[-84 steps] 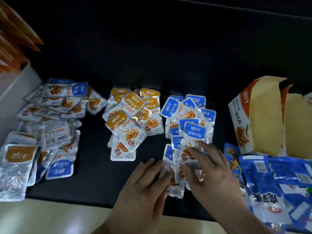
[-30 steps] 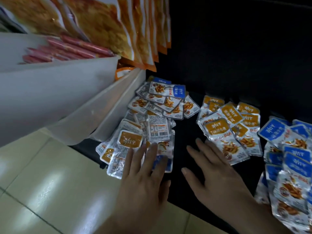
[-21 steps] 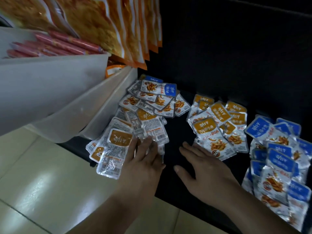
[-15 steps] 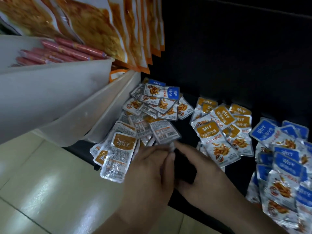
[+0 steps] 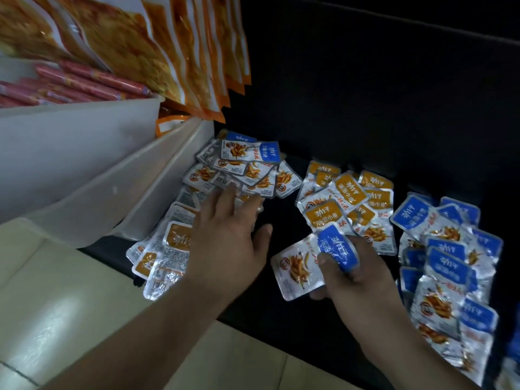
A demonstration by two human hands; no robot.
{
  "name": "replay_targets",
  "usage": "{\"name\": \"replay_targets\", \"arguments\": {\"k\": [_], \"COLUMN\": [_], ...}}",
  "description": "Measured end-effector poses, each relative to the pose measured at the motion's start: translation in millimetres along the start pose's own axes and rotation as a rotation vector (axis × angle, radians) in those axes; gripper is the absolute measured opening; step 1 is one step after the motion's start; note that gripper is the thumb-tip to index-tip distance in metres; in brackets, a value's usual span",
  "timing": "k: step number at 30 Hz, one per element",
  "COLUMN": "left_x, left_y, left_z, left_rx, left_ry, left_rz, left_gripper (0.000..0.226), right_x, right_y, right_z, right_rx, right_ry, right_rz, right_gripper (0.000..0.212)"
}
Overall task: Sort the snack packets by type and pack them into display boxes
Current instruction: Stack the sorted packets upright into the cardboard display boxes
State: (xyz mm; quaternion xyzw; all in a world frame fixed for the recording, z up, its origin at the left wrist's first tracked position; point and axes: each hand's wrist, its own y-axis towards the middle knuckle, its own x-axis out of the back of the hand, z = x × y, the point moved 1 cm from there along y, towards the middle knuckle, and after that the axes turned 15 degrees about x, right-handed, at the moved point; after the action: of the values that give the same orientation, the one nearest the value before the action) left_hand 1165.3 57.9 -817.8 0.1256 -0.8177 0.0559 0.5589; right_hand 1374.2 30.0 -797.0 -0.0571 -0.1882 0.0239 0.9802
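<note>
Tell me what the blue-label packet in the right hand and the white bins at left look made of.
Small blue-label silvery snack packet, pinched in the right hand: looks like metallised plastic film, glossy; it crinkles and throws sharp highlights. Long white bins: probably rigid plastic, matt; smooth plain walls, but coated board is possible.

A black shelf (image 5: 281,313), seemingly, bears a mixed packet heap (image 5: 242,170), an orange-labelled pile (image 5: 349,192) and a blue-labelled pile (image 5: 450,249).

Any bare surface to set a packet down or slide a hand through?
Free: black strip at the front edge; narrow gap between mixed pile and orange pile; dark stretch behind the piles. Crowded: blue pile, far right.
</note>
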Motion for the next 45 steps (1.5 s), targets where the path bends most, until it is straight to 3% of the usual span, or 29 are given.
{"name": "replay_targets", "arguments": {"k": [3,5,8,13,16,19,23,27,30,35,39,42,45], "left_x": [-20.8,-29.7,-31.7,-8.8,12.8,17.5,7.1,0.9,-1.7,-17.0,-27.3,-38.0,-44.0], "left_y": [11.7,6.0,-7.3,-18.9,-35.3,-53.7,-67.8,-75.2,-71.5,-51.7,-30.4,-16.1,-17.9], "left_z": [7.9,9.6,8.7,-12.7,-38.4,-58.9,-77.2,-98.5,-106.3,-97.7,-101.6,-99.0,-89.1], "left_rx": [0.011,-0.042,-0.1,-0.088,-0.007,0.076,0.125,0.124,0.232,0.43,0.432,0.307,0.095], "left_ry": [0.282,0.266,0.122,-0.145,-0.463,-0.668,-0.725,-0.795,-0.818,-0.863,-0.922,-0.709,-0.312], "left_rz": [0.153,0.112,0.051,-0.01,-0.02,0.09,0.204,0.339,0.396,0.365,0.415,0.44,0.249], "left_gripper": [0.07,0.06,0.04,0.066,0.069,0.075,0.055,0.004,0.023,0.022,0.023,0.022,0.014], "right_x": [9.5,16.9,27.1,38.5,45.3,53.3,66.2,80.3,93.7,115.1,123.0,130.8,138.1], "right_y": [2.4,3.6,3.0,-2.8,-5.6,-6.8,-9.3,-14.8,-20.4,-25.7,-31.2,-32.3,-33.1], "right_z": [4.9,4.7,1.4,-0.9,2.8,6.9,10.2,8.4,0.8,-13.6,-21.1,-28.2,-36.0], "right_rx": [-0.001,0.018,0.033,0.021,0.032,0.035,0.059,0.034,0.035,0.027,0.02,-0.008,-0.042], "right_ry": [0.038,0.059,0.074,0.049,0.06,0.097,0.137,0.17,0.172,0.045,0.014,-0.011,-0.02], "right_rz": [-0.037,-0.066,-0.082,-0.105,-0.112,-0.13,-0.134,-0.12,-0.153,-0.189,-0.181,-0.172,-0.17], "right_gripper": [0.02,0.032,0.047,0.04,0.04,0.042,0.045,0.043,0.046,0.048,0.047,0.051,0.057]}}
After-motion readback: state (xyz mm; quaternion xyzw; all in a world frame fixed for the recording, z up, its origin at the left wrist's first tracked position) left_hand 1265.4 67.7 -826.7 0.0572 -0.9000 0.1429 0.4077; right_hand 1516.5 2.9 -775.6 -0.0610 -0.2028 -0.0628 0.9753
